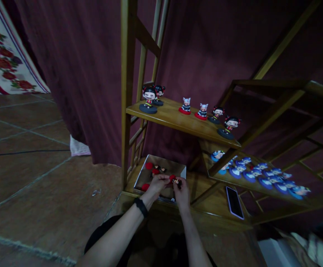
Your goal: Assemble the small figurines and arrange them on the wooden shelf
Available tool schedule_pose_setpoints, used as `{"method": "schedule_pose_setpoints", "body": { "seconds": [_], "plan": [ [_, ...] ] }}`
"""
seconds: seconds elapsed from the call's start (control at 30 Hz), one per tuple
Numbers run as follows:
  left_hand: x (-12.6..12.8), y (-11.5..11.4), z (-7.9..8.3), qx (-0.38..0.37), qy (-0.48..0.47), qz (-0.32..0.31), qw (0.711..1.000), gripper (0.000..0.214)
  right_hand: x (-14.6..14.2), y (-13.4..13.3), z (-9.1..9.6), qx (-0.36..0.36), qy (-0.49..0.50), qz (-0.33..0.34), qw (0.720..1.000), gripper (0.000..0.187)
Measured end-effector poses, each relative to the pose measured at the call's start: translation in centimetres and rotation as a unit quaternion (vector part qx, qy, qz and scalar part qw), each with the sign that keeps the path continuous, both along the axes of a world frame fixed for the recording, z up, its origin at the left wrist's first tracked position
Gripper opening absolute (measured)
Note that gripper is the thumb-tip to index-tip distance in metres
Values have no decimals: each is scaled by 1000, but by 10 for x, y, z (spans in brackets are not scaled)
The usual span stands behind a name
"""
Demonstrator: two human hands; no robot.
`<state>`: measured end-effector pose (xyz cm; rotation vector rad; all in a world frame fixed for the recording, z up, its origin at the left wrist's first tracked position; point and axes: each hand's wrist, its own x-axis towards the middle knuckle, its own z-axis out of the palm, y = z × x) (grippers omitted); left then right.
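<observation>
Both my hands meet over a shallow open box (143, 174) on the lowest shelf. My left hand (159, 184), with a dark band on its wrist, pinches a small red piece (172, 178), perhaps a round base. In my right hand (181, 192) is a small dark-haired figurine (177, 182), its fingers closed around it. The two pieces are touching or nearly so; I cannot tell if they are joined. Inside the box lie red discs (149, 165) and several small dark-haired figurines (162, 169).
A wooden shelf (172, 118) above the box bears several figurines on round bases. To the right, a lower shelf holds blue-and-white figurines (237, 169). A phone (234, 202) lies on the bottom board. Shelf posts (126, 74) and a dark curtain (89, 92) stand around.
</observation>
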<state>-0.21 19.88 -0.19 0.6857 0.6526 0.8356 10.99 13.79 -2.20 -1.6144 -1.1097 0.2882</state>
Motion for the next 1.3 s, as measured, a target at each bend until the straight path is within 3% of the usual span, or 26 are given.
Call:
{"method": "schedule_pose_setpoints", "body": {
  "seconds": [0.37,0.7,0.9,1.1,1.3],
  "plan": [
    [2,1,-3,29,31,-13,999,26,2,-6,13,-25,-83,24,996,20],
    [-6,11,-12,-53,48,-15,997,21,-8,-11,17,-60,-189,61,978,24],
    [-12,13,-13,-43,69,-56,995,17,-11,-13,18,-84,-224,102,966,29],
    [-10,11,-12,-61,116,-59,990,14,-9,-10,9,-81,-171,114,975,32],
    [-2,9,-15,-121,41,-42,991,14,-4,0,-8,4,56,28,998,41]
  ]
}}
